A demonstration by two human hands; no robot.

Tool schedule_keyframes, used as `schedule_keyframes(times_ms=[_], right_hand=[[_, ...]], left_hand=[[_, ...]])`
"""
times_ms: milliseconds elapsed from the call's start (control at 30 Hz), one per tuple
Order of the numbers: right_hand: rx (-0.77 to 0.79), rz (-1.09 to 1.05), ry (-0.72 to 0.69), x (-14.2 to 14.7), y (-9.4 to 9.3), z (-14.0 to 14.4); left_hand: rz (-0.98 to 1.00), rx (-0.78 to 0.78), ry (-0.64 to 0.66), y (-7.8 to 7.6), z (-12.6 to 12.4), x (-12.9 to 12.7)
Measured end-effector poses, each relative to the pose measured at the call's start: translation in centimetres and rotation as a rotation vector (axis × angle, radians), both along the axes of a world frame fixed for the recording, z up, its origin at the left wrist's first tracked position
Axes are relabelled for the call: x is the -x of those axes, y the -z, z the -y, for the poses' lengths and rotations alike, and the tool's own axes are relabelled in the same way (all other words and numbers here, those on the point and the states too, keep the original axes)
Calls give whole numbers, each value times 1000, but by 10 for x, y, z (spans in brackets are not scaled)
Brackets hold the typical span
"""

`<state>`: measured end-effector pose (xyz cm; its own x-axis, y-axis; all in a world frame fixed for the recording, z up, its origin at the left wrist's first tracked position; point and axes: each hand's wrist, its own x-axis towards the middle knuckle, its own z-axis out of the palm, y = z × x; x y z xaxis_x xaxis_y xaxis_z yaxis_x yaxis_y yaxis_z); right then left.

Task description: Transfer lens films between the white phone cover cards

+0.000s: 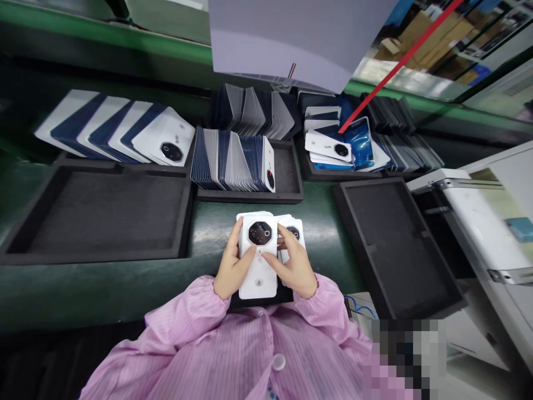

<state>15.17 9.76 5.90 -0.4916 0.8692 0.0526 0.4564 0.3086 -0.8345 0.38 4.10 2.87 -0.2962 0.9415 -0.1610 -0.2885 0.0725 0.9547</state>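
Holding a white phone back cover (pixel 259 253) lower centre, long axis upright | left hand (pixel 231 269) grips it | right hand (pixel 296 266) holds a second cover (pixel 293 230) just right

- Even overhead light; the white phone back covers (pixel 258 250) at centre are bright and sharp.
- Left of the covers, the empty black foam tray (pixel 100 216) and green worktop (pixel 208 233) fall dim.
- Wide-angle distortion bends the edges far from the covers.
- Below right of the covers, a pixelated patch (pixel 408 355).
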Motion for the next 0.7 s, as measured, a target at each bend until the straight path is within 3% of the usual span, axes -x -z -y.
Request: schedule_keyframes(times_ms=[133, 233, 433, 567, 700], right_hand=[[210, -27, 38, 0, 1, 1], [264, -27, 72, -8, -1, -4], [90, -154, 437, -49, -3, -26], [28, 178, 427, -70, 15, -27], [-218, 475, 411, -70, 32, -21]], left_hand=[[-12, -5, 2, 2, 0, 0], [-10, 8, -6, 5, 0, 0], [12, 39, -29, 5, 0, 1], [19, 43, -35, 2, 0, 1], [6, 25, -41, 2, 0, 1]])
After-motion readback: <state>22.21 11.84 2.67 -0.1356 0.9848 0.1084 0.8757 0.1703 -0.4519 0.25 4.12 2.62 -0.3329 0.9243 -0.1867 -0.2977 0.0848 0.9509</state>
